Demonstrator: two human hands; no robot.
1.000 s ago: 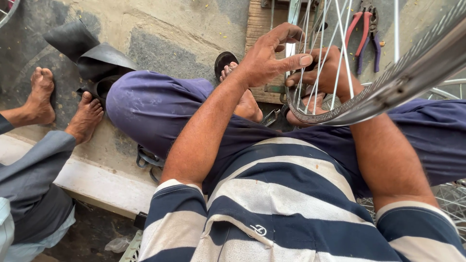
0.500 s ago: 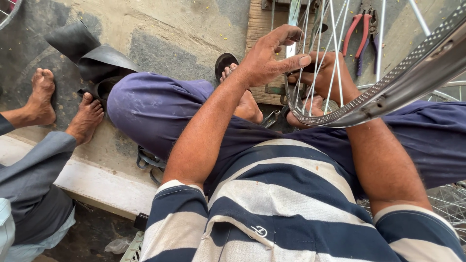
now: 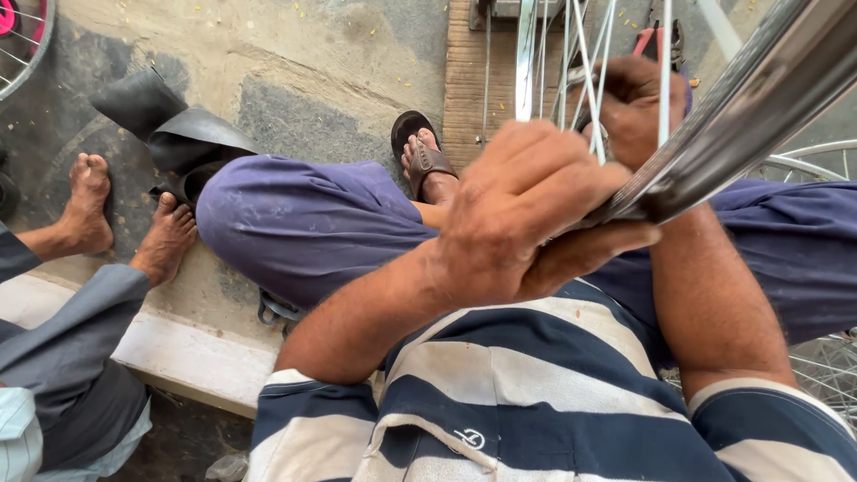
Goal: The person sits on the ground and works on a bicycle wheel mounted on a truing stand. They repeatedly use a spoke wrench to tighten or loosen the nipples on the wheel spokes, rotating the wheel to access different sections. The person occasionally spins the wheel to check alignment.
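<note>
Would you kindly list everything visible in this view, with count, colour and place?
wheel rim: one, shiny metal, upper right, held in both hands
spokes: several, silver, top centre
pliers: one, red handles, top, behind the spokes
wooden board: one, brown, top centre
rubber tube: one, black, upper left on the ground
second wheel: one, partly seen, top left corner
another person's bare feet: two, left
sandal: one, brown, on own foot
left hand: grips the rim
right hand: among the spokes
</note>
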